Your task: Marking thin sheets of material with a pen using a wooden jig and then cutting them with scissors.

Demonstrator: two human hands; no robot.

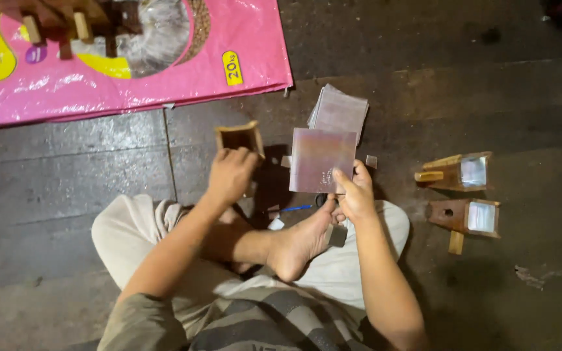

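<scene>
From the head camera, you are sitting cross-legged on the dark floor [521, 78]. Your left hand [230, 174] is curled around the near end of a small open wooden box [239, 138], fingers pressed together over its rim, the box standing just in front of your knee. Your right hand [354, 192] pinches the near right corner of a thin square sheet [317, 168] between thumb and fingers, holding it up off the floor, to the right of the box and apart from it.

Just beyond the sheet lies a stack of similar sheets [339, 112]. To the right, well apart, two finished wooden boxes with pale panes [463, 194] rest on the floor. At the far left lies a pink plastic sack [183, 71] with wooden pieces on it.

A corner pinch is a weak hold: the sheet looks thin and stiff, so it could swing, slip and drop onto your bare foot [300, 242] below, or chip on the floor. Its edges may also cut your fingers if you squeeze harder. The box is steadied by one hand only and could tip if pushed.
</scene>
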